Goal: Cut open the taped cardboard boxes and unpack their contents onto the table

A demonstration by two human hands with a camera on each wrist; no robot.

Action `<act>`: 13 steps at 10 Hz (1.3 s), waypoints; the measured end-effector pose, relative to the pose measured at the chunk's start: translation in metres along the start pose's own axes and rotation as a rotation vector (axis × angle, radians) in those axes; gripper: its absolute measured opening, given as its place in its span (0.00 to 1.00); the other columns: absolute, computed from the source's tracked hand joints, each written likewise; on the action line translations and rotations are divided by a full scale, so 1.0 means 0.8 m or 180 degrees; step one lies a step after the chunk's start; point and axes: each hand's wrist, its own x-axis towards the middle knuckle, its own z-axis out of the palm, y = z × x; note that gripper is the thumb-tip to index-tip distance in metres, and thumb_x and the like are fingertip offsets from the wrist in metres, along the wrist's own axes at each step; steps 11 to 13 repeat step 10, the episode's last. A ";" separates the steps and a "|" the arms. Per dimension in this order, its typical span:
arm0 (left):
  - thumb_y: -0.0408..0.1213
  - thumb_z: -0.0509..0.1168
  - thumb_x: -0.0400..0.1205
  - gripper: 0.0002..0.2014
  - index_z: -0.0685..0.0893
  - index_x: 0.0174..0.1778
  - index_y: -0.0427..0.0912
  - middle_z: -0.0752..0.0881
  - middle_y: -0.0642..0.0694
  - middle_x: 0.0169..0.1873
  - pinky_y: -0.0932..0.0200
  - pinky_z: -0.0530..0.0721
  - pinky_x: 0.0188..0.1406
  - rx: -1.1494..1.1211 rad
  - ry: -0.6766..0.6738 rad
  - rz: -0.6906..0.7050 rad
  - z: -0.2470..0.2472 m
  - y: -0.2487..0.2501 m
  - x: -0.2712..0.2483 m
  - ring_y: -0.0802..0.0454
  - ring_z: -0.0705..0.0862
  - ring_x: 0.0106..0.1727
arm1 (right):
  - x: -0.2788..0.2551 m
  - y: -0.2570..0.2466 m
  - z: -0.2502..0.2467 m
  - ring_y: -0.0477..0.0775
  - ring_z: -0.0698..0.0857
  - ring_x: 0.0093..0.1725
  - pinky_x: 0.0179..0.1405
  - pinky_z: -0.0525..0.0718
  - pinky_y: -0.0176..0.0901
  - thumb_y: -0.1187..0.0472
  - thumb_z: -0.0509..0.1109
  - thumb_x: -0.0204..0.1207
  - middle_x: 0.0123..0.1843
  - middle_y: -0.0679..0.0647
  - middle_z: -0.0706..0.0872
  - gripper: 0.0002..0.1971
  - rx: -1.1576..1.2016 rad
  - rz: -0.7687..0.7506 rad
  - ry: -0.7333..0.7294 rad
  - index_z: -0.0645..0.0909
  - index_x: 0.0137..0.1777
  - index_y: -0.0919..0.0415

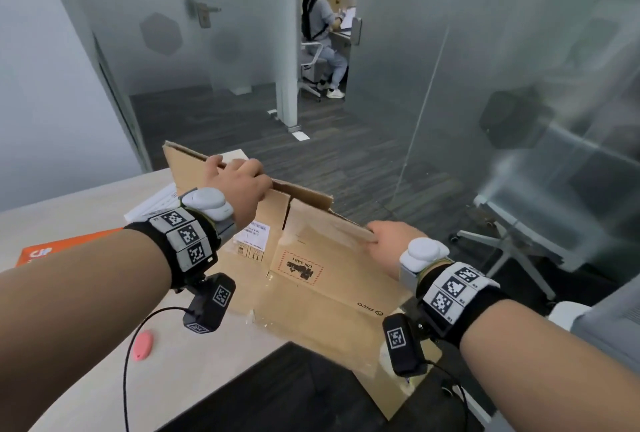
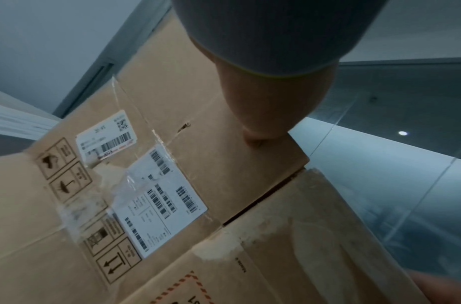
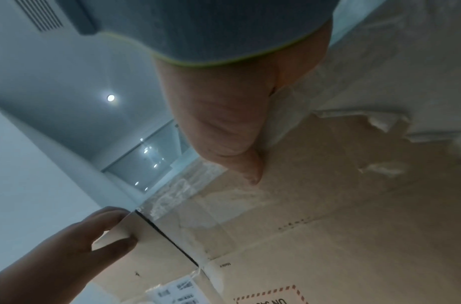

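Observation:
A brown cardboard box (image 1: 311, 293), opened out and nearly flat, stands tilted at the table's near corner and overhangs its edge. It carries white shipping labels (image 2: 159, 195), clear tape remnants and a red-dashed warning mark (image 1: 298, 267). My left hand (image 1: 239, 182) grips the top edge of the left flap, fingers curled over it, thumb (image 2: 265, 123) on the near face. My right hand (image 1: 388, 241) pinches the top edge of the right flap, thumb (image 3: 237, 144) pressed on the cardboard (image 3: 328, 205). In the right wrist view my left hand (image 3: 94, 236) shows at the flap's corner.
A pink oval tool (image 1: 143, 345) lies on the light wooden table (image 1: 69, 310). An orange box (image 1: 52, 251) and white papers (image 1: 156, 203) sit behind the left arm. An office chair (image 1: 519, 241) and glass partitions stand to the right. A person (image 1: 322, 26) sits far back.

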 end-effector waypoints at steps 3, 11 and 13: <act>0.35 0.63 0.85 0.19 0.72 0.70 0.55 0.83 0.52 0.62 0.44 0.68 0.68 -0.0608 0.0345 0.0724 -0.043 0.108 0.079 0.44 0.80 0.65 | -0.051 0.117 -0.036 0.55 0.84 0.38 0.30 0.74 0.43 0.50 0.59 0.81 0.40 0.49 0.84 0.04 0.0021 0.0660 0.0520 0.73 0.49 0.47; 0.44 0.60 0.89 0.18 0.77 0.76 0.59 0.78 0.52 0.76 0.51 0.78 0.72 -0.0485 -0.2383 0.2104 0.187 0.234 0.208 0.47 0.79 0.73 | 0.000 0.197 0.120 0.56 0.74 0.79 0.76 0.72 0.43 0.53 0.65 0.85 0.83 0.51 0.73 0.27 0.0496 0.1280 -0.1320 0.68 0.84 0.49; 0.44 0.60 0.89 0.18 0.77 0.76 0.59 0.78 0.52 0.76 0.51 0.78 0.72 -0.0485 -0.2383 0.2104 0.187 0.234 0.208 0.47 0.79 0.73 | 0.000 0.197 0.120 0.56 0.74 0.79 0.76 0.72 0.43 0.53 0.65 0.85 0.83 0.51 0.73 0.27 0.0496 0.1280 -0.1320 0.68 0.84 0.49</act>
